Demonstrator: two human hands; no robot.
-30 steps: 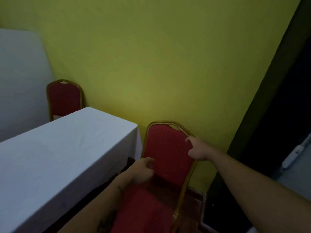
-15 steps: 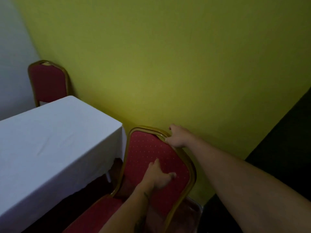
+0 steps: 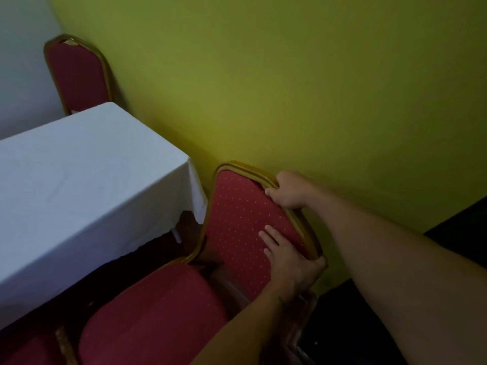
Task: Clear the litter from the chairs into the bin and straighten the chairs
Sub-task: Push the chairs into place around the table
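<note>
the near chair (image 3: 237,222), red dotted padding in a gold frame, has its back tilted just beside the yellow wall (image 3: 316,88) and its seat alongside the white-clothed table (image 3: 79,180). the far chair (image 3: 76,75), of the same make, stands upright beyond the table, seat hidden. a red cushion (image 3: 23,349) at the lower left is perhaps a third seat.

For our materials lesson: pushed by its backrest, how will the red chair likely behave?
Probably stiff: the red chair has a rigid-looking gold frame, held by the right hand and left hand. Pushed that high, it might tip rather than slide.
</note>
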